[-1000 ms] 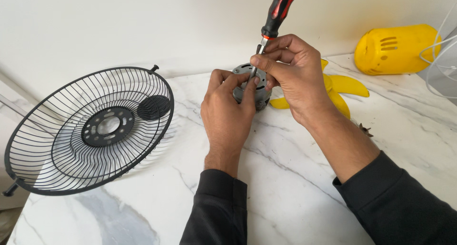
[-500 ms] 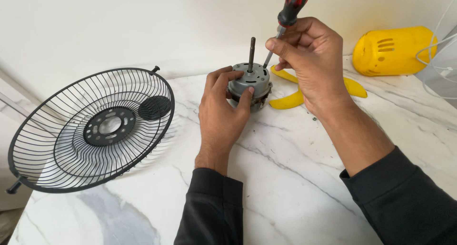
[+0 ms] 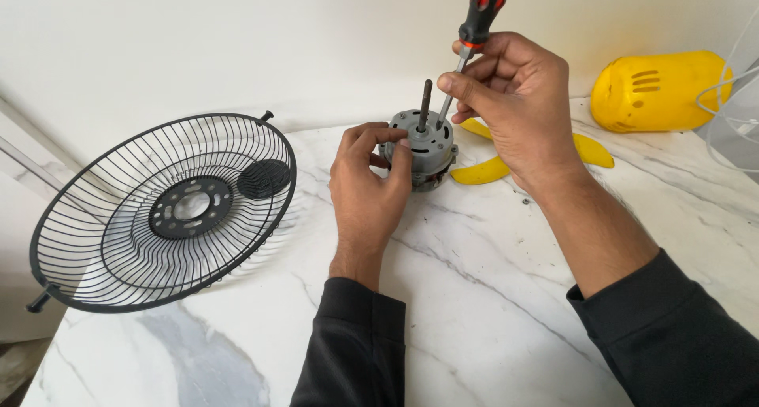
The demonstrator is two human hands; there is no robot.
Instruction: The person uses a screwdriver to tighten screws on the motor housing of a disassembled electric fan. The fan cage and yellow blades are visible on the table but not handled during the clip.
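Observation:
A grey fan motor [image 3: 425, 142] with an upright dark shaft stands on the white marble table [image 3: 490, 312]. My left hand [image 3: 368, 190] grips the motor's left side. My right hand [image 3: 518, 107] holds a red-and-black screwdriver [image 3: 473, 39], upright, its metal tip down on the top of the motor next to the shaft. A yellow fan blade [image 3: 486, 171] lies flat behind the motor, partly hidden by my right hand.
A black wire fan guard [image 3: 170, 213] leans at the left, overhanging the table edge. A yellow motor housing [image 3: 660, 91] lies at the back right by the wall. A white wire guard [image 3: 735, 107] shows at the right edge.
My right hand has lifted off the motor and brought the screwdriver upright over its top. The motor shaft is now uncovered. My left hand keeps its grip.

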